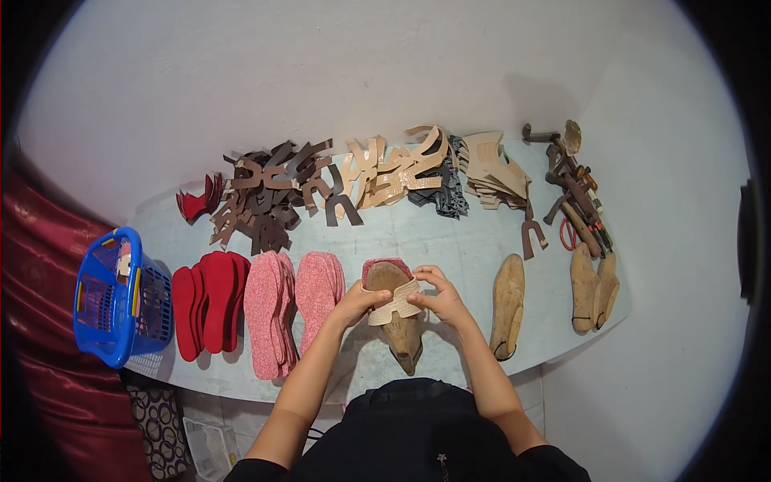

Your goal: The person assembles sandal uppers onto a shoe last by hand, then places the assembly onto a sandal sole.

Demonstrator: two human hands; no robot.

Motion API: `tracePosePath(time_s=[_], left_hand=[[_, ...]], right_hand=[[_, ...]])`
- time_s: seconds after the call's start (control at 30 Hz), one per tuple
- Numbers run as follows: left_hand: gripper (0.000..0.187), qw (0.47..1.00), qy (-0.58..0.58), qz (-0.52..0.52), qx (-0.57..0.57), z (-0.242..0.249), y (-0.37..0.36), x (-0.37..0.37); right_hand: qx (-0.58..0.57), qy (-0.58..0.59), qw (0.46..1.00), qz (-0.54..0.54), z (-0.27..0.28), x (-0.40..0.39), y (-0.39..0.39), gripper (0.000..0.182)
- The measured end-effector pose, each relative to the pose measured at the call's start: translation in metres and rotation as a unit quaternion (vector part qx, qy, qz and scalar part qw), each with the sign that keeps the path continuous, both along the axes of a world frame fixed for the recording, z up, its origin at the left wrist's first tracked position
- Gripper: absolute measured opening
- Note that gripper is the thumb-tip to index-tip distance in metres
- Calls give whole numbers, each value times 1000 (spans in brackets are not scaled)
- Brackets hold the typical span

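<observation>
At the near edge of a pale bench [450, 241], a person seated close in holds a tan strap piece [395, 304] across a wooden shoe last [399, 321]. A pink insole [377, 266] lies under the last, showing at its far end. The left hand [356, 303] pinches the strap's left end, and the right hand [438, 299] pinches its right end; each grip is closed on the strap, pulling it over the widest part of the last.

By the look of it, the work on this shoe is at an early stage. One strap is being fitted and is not yet fixed down, and no other strap is on the last.

Much remains laid out. To the left lie stacks of pink insoles [289, 309] and red insoles [209, 304]. Along the far side run heaps of cut strap pieces: dark brown straps [269, 197], tan straps [393, 169], and a pile of beige pieces [494, 169]. To the right, a bare wooden last [507, 305] lies alone, and two more lasts [594, 289] lie together beyond it, all uncovered. Hand tools [574, 189] lie at the far right, untouched. A blue basket [120, 297] sits at the bench's left end.
</observation>
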State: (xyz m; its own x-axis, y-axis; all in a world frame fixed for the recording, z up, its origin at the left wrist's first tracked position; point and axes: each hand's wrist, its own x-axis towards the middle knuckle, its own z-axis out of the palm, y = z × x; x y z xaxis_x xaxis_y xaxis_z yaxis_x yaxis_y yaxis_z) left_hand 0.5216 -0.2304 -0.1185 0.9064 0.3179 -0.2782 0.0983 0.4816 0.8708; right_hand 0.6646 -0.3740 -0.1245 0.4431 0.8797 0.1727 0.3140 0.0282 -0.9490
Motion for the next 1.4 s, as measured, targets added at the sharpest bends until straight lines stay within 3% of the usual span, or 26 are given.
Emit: tracePosePath(time_s=[0.03, 0.1, 0.2, 0.33, 0.57, 0.63, 0.73, 0.87, 0.97, 1.1, 1.17, 1.2, 1.27, 1.4], left_hand=[[47, 1000, 2, -4, 1, -2, 0, -1], [45, 1000, -10, 20, 1, -4, 1, -4], [45, 999, -15, 42, 4, -11, 3, -7], [46, 999, -3, 34, 0, -10, 4, -7], [54, 1000, -15, -12, 6, 0, -1, 1], [60, 1000, -7, -10, 6, -1, -1, 2], [50, 1000, -11, -7, 12, -10, 1, 0], [48, 1000, -4, 3, 2, -17, 0, -3], [45, 1000, -1, 16, -10, -22, 1, -4], [40, 999, 3, 34, -8, -22, 1, -6], [39, 999, 5, 38, -6, -26, 4, -6], [38, 999, 6, 39, -6, -26, 3, -5], [38, 999, 9, 38, -13, -25, 3, -4], [39, 999, 6, 43, -25, -30, 3, -1]], right_hand=[[1, 2, 1000, -4, 1, 0, -1, 43], [-3, 169, 986, -17, 5, 0, -5, 42], [-100, 195, 975, 27, -7, 8, -21, 40], [-114, 277, 954, 14, -23, 10, -27, 27], [-125, 124, 984, 20, -23, 16, -3, 16], [-129, 229, 964, 50, -26, 14, 2, 17], [-111, 300, 943, 97, -28, 10, 6, 20], [-74, 206, 968, 123, -39, 5, 3, 25], [-110, 364, 923, 48, -26, -11, 3, 26], [-139, 435, 888, 58, -29, -8, -3, 27], [-101, 480, 867, 89, -24, -8, -9, 40], [-102, 481, 867, 88, -21, -11, -9, 40], [-108, 350, 926, 91, -16, -19, -7, 49], [-96, 367, 921, 91, -21, -19, -5, 49]])
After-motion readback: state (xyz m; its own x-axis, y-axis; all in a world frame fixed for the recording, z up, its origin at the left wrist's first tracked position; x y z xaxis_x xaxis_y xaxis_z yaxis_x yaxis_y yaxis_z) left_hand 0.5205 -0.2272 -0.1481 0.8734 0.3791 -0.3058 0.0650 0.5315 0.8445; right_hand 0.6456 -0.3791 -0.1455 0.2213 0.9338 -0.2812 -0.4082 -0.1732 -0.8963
